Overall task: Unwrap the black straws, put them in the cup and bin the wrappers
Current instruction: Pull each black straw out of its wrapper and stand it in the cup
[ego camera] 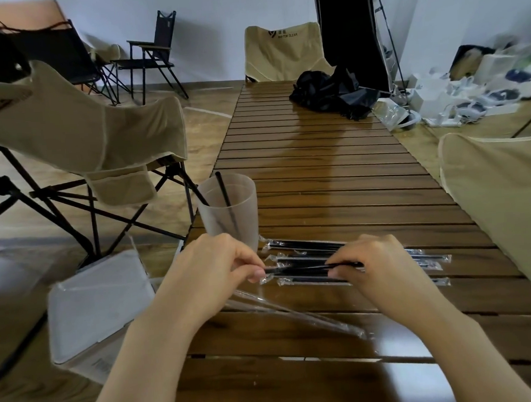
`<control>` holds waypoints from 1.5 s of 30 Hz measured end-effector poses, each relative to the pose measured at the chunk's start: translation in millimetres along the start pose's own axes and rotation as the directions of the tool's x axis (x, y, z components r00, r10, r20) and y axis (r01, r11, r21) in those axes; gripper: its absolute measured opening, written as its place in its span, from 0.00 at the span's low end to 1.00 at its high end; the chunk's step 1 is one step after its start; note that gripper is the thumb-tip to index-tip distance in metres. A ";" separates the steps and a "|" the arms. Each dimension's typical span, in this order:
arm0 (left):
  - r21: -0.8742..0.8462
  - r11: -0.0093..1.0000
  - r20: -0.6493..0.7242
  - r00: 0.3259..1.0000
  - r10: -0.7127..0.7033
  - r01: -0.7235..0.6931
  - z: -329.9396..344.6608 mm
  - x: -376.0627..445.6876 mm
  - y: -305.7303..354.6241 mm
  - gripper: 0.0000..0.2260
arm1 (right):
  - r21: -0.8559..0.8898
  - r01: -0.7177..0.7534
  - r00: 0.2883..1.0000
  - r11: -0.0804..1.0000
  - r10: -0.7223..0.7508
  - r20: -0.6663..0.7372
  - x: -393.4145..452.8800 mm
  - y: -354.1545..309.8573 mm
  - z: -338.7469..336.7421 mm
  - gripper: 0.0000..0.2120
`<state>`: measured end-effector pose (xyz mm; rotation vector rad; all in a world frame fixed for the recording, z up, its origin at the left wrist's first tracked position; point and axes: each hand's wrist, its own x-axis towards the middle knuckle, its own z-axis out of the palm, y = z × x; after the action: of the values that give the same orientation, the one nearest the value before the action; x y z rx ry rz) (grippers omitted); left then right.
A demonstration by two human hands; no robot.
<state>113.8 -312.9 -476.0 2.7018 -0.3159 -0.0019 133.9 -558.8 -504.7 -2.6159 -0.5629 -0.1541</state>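
Hands: left hand [213,263] and right hand [375,264] each pinch one wrapped straw [296,269] between them, near edge.
Table [318,172]: slatted wood; folding chairs around.
Bin [99,307]: near left.
Cup [229,210]: two straws in.
Left: several wrapped straws [304,245]; empty wrappers [296,315] unbinned.

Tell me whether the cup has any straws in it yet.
Not empty: two black straws stand leaning in the upright frosted cup, tips above its rim. Nothing else shows inside.
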 end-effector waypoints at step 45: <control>-0.041 0.999 -0.007 1.000 -0.015 0.015 2.1 1.5 2.6 0.06 | -0.028 0.037 0.994 0.999 -0.039 -0.106 1.6 10.6 -0.8 0.06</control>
<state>114.5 -316.4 -476.8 2.6631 -0.2907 -0.0028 139.8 -567.2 -508.0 -2.6047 -0.5768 -0.3135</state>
